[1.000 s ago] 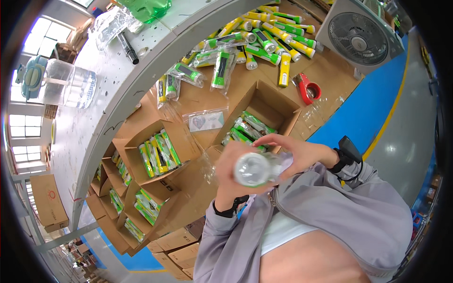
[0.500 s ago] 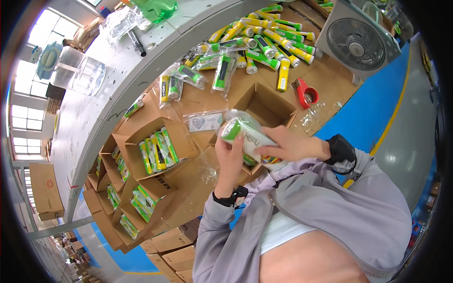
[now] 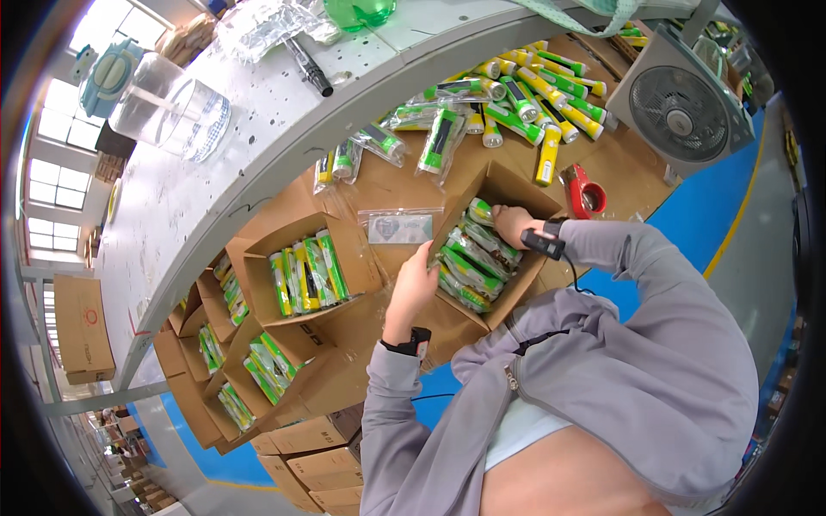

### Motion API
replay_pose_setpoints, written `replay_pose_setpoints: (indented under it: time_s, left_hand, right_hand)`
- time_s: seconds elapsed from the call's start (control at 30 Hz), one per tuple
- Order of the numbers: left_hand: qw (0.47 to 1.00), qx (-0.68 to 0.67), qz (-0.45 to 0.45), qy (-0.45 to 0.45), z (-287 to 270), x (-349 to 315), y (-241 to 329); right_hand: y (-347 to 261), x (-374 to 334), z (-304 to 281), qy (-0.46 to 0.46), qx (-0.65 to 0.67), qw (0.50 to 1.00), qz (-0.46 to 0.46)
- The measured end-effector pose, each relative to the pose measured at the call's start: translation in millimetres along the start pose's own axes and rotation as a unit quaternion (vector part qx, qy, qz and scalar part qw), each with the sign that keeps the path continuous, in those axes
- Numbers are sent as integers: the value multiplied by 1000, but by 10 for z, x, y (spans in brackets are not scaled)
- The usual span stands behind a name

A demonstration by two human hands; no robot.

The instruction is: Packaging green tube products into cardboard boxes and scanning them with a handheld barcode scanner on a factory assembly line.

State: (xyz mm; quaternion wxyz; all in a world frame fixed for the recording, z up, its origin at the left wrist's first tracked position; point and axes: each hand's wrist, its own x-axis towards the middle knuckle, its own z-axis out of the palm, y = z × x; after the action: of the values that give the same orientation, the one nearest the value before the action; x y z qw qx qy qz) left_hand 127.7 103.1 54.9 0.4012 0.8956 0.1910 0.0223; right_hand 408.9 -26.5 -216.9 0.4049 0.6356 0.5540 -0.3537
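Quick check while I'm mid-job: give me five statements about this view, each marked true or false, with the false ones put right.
1. The right hand reaches into an open cardboard box. True.
2. The left hand holds the red tape dispenser. False: the left hand is at the box's left side; the red tape dispenser lies right of the box.
3. Flashlights lie inside that box. True.
4. The fan is at the picture's left edge. False: the fan is at upper right.
5. A clear bottle is on the pale shelf. True.

Factory packing workshop: cartons in stacks, flashlights in a heap, yellow floor line.
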Motion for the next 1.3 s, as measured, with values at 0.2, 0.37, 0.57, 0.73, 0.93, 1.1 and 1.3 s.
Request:
replay_pose_setpoints:
  time_s: [0.2, 0.37, 0.57, 0.73, 0.93, 1.1, 1.3]
  left_hand:
    - [943, -237, -116, -201, -369, 243, -147]
    - [905, -221, -295, -212, -648, 1463, -299]
    - [911, -355, -136, 162, -132, 2360, -3062]
    - [938, 30, -214, 271, 304, 2978, -2798]
    - [957, -190, -90, 198, -163, 2368, -1520]
    - [947, -279, -69, 141, -789, 899, 427]
    - [985, 5, 76, 158, -111, -234, 1408]
  right_hand:
    - [-114, -2066, -768, 181, 306, 933, -50]
    - [-434, -1767, -370, 211, 334, 910, 123]
    - [-836, -1701, -598, 242, 395, 874, 148]
    - [-667, -1802, -466, 202, 397, 888, 114]
    - [-255, -2277, -602, 251, 482, 840, -4]
    - [-397, -3200, -1123, 329, 799, 490, -118]
    - [-862, -3756, -1237, 250, 842, 429, -211]
